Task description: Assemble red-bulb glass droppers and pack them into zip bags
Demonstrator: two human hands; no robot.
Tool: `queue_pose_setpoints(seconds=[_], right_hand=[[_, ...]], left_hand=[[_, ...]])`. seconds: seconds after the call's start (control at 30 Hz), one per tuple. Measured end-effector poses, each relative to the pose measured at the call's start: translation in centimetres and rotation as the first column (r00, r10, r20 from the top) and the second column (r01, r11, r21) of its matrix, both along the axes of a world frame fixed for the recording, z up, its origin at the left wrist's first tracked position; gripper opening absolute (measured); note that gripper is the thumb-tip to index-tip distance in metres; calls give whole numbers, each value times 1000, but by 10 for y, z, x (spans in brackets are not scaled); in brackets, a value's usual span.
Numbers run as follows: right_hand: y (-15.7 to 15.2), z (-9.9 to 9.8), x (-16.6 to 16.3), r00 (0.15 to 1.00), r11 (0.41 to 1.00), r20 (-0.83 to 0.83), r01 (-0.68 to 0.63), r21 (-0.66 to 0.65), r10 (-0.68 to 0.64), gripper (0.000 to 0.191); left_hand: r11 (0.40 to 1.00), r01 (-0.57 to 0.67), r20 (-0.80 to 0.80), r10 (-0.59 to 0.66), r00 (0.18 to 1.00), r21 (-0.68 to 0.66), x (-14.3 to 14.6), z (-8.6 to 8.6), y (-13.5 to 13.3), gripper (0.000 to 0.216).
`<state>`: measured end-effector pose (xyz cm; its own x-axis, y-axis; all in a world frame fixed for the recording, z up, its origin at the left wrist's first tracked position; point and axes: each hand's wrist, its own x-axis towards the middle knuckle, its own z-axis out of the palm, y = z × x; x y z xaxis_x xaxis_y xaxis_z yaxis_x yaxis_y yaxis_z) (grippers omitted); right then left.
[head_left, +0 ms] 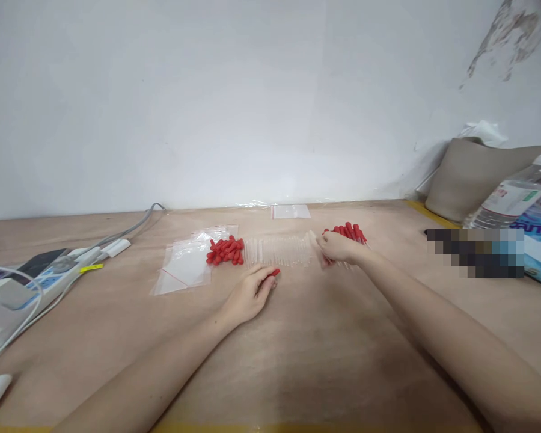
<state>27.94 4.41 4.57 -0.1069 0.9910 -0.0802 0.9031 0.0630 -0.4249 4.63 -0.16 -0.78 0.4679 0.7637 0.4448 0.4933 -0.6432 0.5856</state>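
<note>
My left hand (249,293) is closed around a red rubber bulb (275,273), whose end pokes out between thumb and fingers above the table. Just beyond it lies a row of thin clear tubes (277,250), side by side. A heap of loose red rubber bulbs (225,250) adjoins the row's left end. At the right end, my right hand (337,246) has its fingertips pinched together by the last tubes; what they hold is blurred and hidden. Partly behind that hand are clear droppers with red bulbs (349,231), lying together.
Clear zip bags (184,264) lie flat at left, and a small white bag (291,211) lies by the wall. A power strip (49,282) with cables occupies the left side. At right are a grey-beige container (469,174) and a plastic bottle (509,195).
</note>
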Motion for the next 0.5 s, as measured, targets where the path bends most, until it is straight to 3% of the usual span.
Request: queue_pose_setpoints(seconds=[0.07, 0.13, 0.3, 0.5], right_hand=[[-12, -6, 4, 997, 999, -67, -50, -8, 49, 33], [-25, -18, 7, 978, 988, -155, -127, 85, 139, 31], [-51, -50, 6, 856, 886, -296, -325, 330, 424, 30], [-60, -63, -1, 835, 853, -318, -296, 430, 450, 23]], left_hand=[[997, -17, 28, 19, 999, -70, 3, 0, -2, 22], [991, -29, 60, 37, 998, -132, 7, 0, -4, 21], [990, -46, 57, 54, 997, -136, 11, -1, -7, 19], [976, -16, 79, 33, 996, -216, 9, -5, -2, 17]])
